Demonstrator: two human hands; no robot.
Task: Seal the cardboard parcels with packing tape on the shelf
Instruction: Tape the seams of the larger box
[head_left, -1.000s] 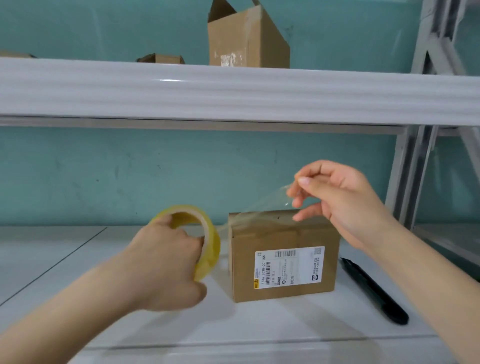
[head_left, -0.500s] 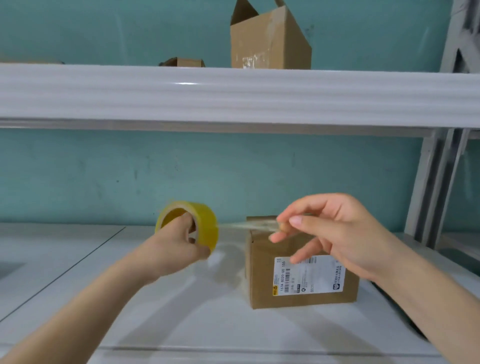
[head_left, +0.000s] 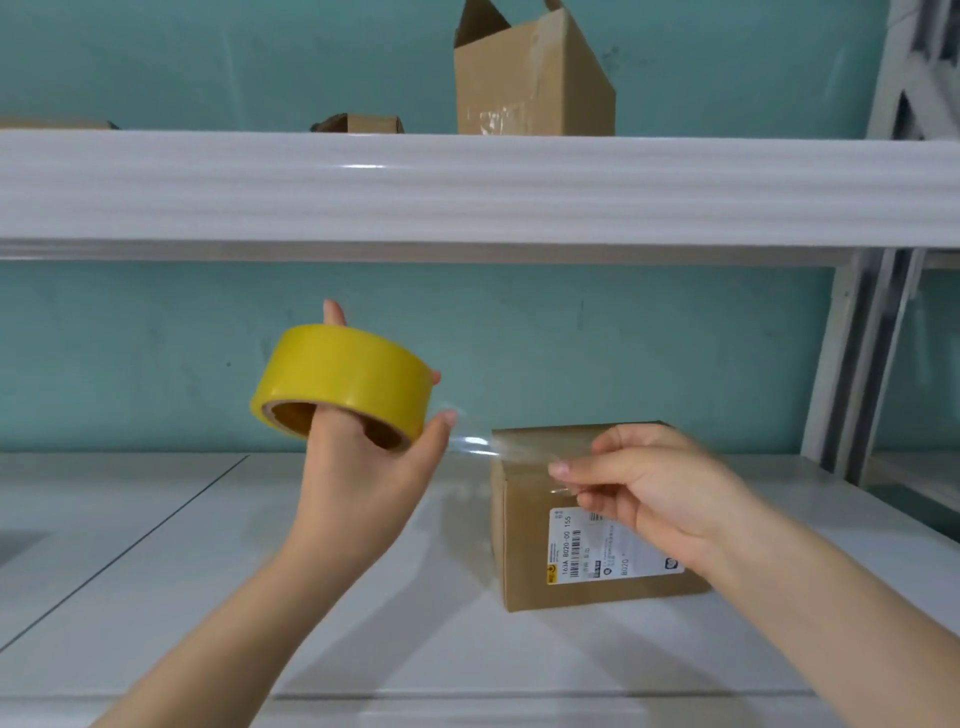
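Taut strip (head_left: 478, 447), roll (head_left: 343, 374) (near parcel (head_left: 524, 551) edge).

Left grip (head_left: 358, 488) held one tape roll (head_left: 343, 374), right grip (head_left: 660, 493) one tape strip (head_left: 480, 447); one labelled box (head_left: 524, 545) sat behind it; above stood three more: open box (head_left: 535, 78), small box (head_left: 363, 123), flat box (head_left: 52, 123).

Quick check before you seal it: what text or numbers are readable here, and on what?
"163A B020-00 155": printed sideways on the white label on the parcel front.
"B020": same label, lower down.
Barcode, small print and logos on that label: too small to read.
Tape roll, open box above: no text visible.
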